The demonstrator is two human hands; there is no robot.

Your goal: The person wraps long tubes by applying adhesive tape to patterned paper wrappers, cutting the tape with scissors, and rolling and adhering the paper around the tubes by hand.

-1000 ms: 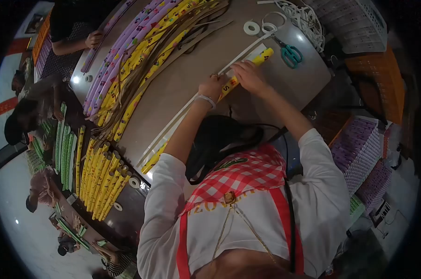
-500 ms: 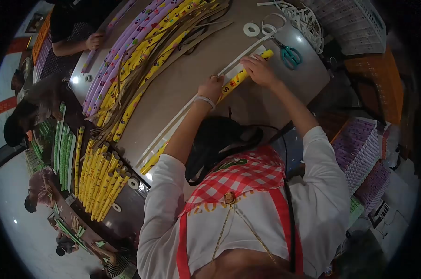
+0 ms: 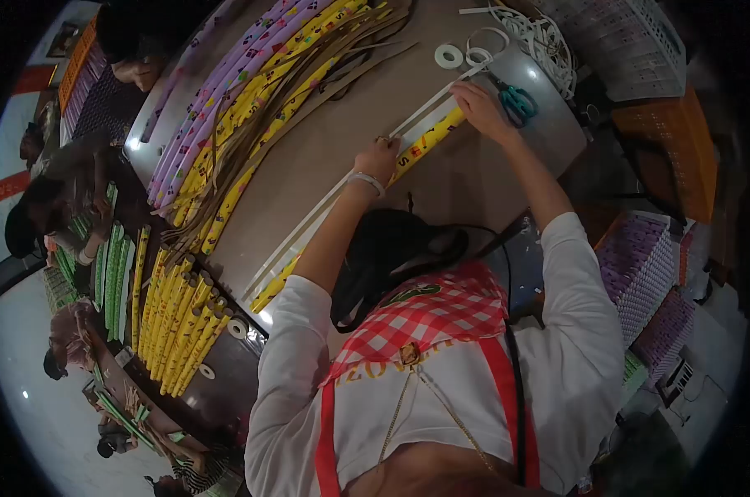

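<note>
A long yellow printed tube [image 3: 429, 142] lies aslant on the table, with a narrow white strip [image 3: 309, 222] running along its far side. My left hand [image 3: 377, 159] is closed over the tube and strip around mid-length, a bracelet on its wrist. At the tube's upper right end, my right hand [image 3: 481, 108] has its fingers bent together over the tip, hiding it. Close by lie teal-handled scissors [image 3: 517, 103] and a white tape roll [image 3: 449, 56]. Whether the right fingers also hold the strip is hidden.
Purple and yellow printed strips [image 3: 226, 124] with brown strips cover the table's left part. Below them lies a pile of yellow tubes [image 3: 176, 323]. A tangle of white strips [image 3: 549, 45] sits upper right by a white basket [image 3: 632, 50]. Co-workers stand along the left.
My right hand has moved up and right along the tube to its end, covering the tip. My left hand stays in place. The co-worker's hand at upper left has shifted.
</note>
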